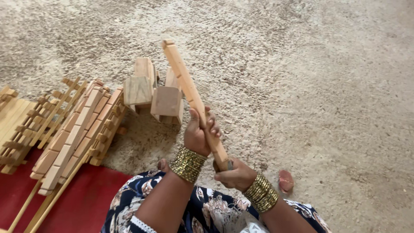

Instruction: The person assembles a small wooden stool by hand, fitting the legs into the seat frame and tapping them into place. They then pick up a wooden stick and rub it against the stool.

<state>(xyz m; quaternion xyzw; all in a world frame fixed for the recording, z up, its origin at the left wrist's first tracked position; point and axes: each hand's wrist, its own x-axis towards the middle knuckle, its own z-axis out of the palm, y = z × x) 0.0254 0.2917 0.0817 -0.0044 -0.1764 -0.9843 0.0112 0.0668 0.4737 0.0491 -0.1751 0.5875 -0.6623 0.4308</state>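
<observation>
A long pale wooden stick [186,82] with a notched far end points away from me, tilted up to the left. My left hand [197,134] is wrapped around its lower part. My right hand [235,174] grips its near end, where a small dark tool or tip shows. Both wrists carry stacks of gold bangles. My lap in a blue floral dress is at the bottom.
Two chunky wooden blocks [152,91] stand on the rough concrete floor beyond the stick. Slatted wooden frames [82,129] lie stacked at left, partly on a red mat [86,203]. A small reddish stone [285,180] lies right of my right wrist.
</observation>
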